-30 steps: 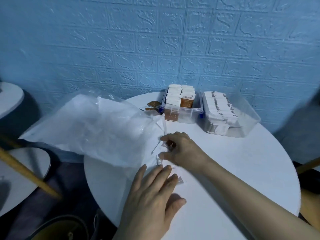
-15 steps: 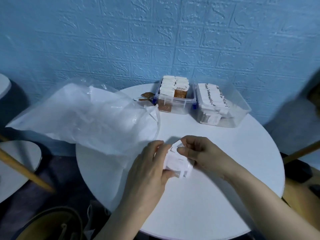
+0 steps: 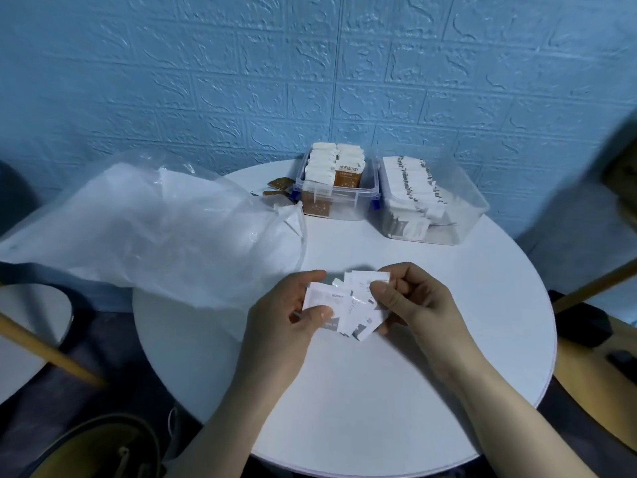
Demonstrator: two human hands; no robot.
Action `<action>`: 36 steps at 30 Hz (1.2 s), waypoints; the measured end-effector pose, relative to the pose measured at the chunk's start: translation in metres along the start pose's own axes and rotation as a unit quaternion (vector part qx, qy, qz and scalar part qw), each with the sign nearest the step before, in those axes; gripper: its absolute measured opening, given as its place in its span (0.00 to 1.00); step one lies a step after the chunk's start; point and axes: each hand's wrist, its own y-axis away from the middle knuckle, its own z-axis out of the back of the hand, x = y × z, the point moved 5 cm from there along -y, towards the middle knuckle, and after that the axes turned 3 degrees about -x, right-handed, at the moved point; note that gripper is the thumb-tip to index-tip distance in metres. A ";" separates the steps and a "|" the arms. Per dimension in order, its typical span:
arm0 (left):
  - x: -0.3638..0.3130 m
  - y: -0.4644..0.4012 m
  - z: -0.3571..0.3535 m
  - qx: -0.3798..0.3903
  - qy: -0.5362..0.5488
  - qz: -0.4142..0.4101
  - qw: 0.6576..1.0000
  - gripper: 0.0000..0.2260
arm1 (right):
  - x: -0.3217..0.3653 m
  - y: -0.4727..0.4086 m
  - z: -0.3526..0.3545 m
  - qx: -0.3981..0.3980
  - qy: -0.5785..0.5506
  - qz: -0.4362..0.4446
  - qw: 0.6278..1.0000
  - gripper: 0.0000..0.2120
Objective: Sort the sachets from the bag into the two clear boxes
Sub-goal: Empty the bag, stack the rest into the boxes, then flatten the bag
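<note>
here, above the middle of a round white desk (image 3: 344, 408), a person held a fanned handful of white sachets (image 3: 348, 305) between both hands. the left hand (image 3: 286, 315) gripped the left side of the bunch, thumb pressed over the front of the nearest sachet and fingers curled behind it. the right hand (image 3: 410, 298) pinched the upper right of the bunch, its fingers curled round the top edges. whether the sachets touched the desk could not be told. a large clear plastic bag (image 3: 155, 229) lay slumped across the left edge of the desk, part of it hanging past the rim. toward the far edge, two clear boxes stood near each other: the left box (image 3: 336, 205), with blue clips, held upright rows of white and brown sachets, and the right box (image 3: 458, 208) held rows of white sachets with dark print. a few loose brown sachets (image 3: 277, 188) lay just left of the left box, near the far edge. a blue brick-patterned wall (image 3: 310, 63) rose behind the desk.
</note>
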 end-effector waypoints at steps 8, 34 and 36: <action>0.000 0.001 -0.001 0.006 -0.004 -0.009 1.000 0.20 | 0.002 0.004 -0.002 0.015 0.004 0.043 0.999 0.10; -0.009 -0.003 -0.021 0.074 -0.091 -0.037 0.992 0.13 | 0.002 0.016 -0.002 0.020 0.115 0.018 0.993 0.09; -0.013 -0.007 -0.022 0.091 -0.105 -0.042 0.989 0.11 | 0.002 0.017 -0.004 0.039 0.146 0.040 0.988 0.08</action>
